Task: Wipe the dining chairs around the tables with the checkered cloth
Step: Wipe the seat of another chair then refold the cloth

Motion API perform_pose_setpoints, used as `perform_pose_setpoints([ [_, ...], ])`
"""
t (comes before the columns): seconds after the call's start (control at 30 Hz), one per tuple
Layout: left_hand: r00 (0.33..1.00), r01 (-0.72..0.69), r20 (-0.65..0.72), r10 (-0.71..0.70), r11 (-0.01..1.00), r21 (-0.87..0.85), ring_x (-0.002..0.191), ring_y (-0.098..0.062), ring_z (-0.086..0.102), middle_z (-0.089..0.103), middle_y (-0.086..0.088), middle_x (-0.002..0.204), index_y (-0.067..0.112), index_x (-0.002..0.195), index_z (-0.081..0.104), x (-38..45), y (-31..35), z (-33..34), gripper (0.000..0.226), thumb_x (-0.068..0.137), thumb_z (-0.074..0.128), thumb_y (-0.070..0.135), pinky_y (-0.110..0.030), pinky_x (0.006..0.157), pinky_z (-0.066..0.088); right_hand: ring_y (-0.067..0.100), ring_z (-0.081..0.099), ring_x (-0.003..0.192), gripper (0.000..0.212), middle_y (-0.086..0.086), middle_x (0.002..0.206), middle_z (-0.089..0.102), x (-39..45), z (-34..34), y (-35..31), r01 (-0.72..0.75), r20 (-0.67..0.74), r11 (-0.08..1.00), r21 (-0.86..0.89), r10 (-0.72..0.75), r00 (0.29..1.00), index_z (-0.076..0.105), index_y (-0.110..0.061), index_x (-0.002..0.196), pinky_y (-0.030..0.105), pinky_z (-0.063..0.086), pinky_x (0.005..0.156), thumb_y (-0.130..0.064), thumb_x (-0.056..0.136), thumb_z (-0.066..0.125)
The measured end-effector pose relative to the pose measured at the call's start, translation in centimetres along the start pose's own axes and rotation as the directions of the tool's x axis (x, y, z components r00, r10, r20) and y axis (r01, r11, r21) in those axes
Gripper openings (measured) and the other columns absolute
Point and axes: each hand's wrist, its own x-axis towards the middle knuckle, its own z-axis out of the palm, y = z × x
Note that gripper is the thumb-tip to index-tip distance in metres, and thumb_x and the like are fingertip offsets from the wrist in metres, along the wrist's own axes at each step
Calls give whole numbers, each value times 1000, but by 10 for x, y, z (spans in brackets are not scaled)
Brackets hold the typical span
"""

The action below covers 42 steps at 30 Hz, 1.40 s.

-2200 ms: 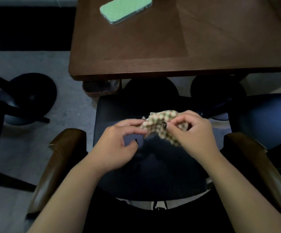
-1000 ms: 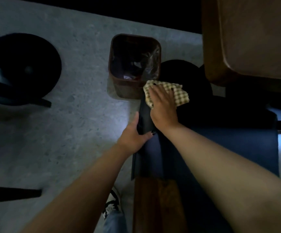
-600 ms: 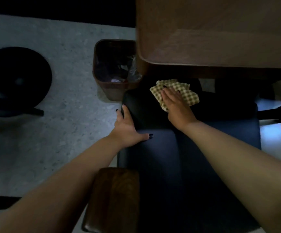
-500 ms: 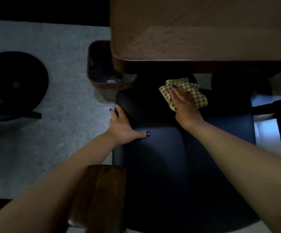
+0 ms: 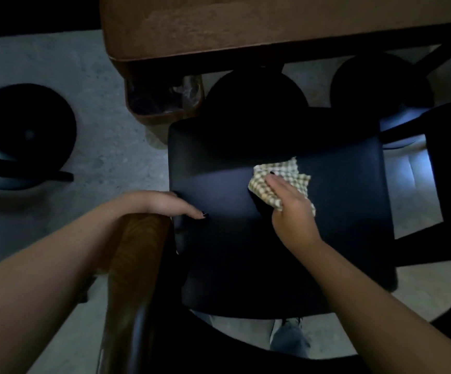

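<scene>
From the head camera, looking down, the dark blue chair seat (image 5: 286,225) fills the middle of the frame. The right hand (image 5: 293,209) lies flat, fingers straight, pressing the checkered cloth (image 5: 279,175) onto the seat, a bit right of the middle. Half a second ago the cloth was up near the far edge of the seat, close under the table (image 5: 246,22). Now it sits lower in the frame, closer to the person. So the hand has pulled the cloth back across the seat in one wipe.

The left hand (image 5: 165,205) has slid too. It was up near the seat's far left corner. Now it rests on the left edge, just above the brown wooden armrest (image 5: 135,252), thumb lying on the seat; the other fingers are hidden over the edge. It seems to hold the chair steady.

I think the far part of the seat is wiped. The near part, the armrest and the other chairs are probably left to do. A bin (image 5: 162,103) stands at the upper left of the seat.
</scene>
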Motion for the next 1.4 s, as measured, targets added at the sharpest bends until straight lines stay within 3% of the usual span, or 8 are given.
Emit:
perform_pose_setpoints([
  [0.1,998,5,68,3,993,-118,80,1,63,69,14,94,26,103,64,-35,4,-4,15,92,62,36,-15,62,52,18,55,115,50,6,125,60,-11,-21,-26,-171,23,977,131,169,985,56,-13,131,25,41,100,9,87,46],
  [0.3,956,5,-223,-190,772,-636,57,-20,70,75,-8,77,18,106,65,-157,22,12,29,91,61,42,-26,51,56,21,69,91,24,5,93,73,-57,-68,-91,-613,445,614,497,426,788,70,-17,95,38,54,87,-12,95,46],
  [0.5,600,-23,-781,173,980,199,145,-23,24,31,-7,155,17,149,31,-232,45,119,70,89,58,42,-44,116,17,23,65,96,27,7,101,71,-96,-112,-82,-497,586,856,143,332,739,69,-15,98,38,52,88,-30,97,47],
  [0.6,709,60,-635,307,871,488,150,-25,8,18,-6,161,18,153,18,-227,74,163,75,92,46,51,-60,115,0,21,60,85,26,4,93,65,-108,-142,-61,-298,546,945,-134,321,774,63,-19,90,27,41,71,-35,97,44],
  [0.77,968,-40,-208,138,908,417,130,-32,46,47,-14,145,9,139,42,-180,99,200,60,96,45,52,-35,106,37,8,52,62,27,-2,81,60,-123,-165,-27,-178,589,931,-318,342,733,59,-25,77,18,39,55,-39,94,44],
  [0.93,988,-52,151,-35,841,539,141,-24,33,34,-6,156,16,149,37,-144,96,234,69,97,34,61,-33,111,24,20,54,112,36,7,132,56,-129,-141,0,144,819,861,-488,396,415,58,-17,126,24,39,87,-31,94,50],
  [1.07,982,-22,179,-62,901,434,140,-19,35,35,4,153,22,150,35,-135,93,237,70,93,42,63,-28,110,24,15,54,116,50,3,136,54,-127,-116,8,-57,915,959,-278,283,287,52,-16,134,25,40,100,3,89,41],
  [1.4,994,-99,27,101,816,570,148,-20,15,13,7,163,29,156,16,-140,88,245,85,87,41,73,-42,120,13,29,63,103,38,15,116,65,-136,-105,19,49,863,913,-406,365,350,63,-5,119,45,46,94,-22,90,46],
])
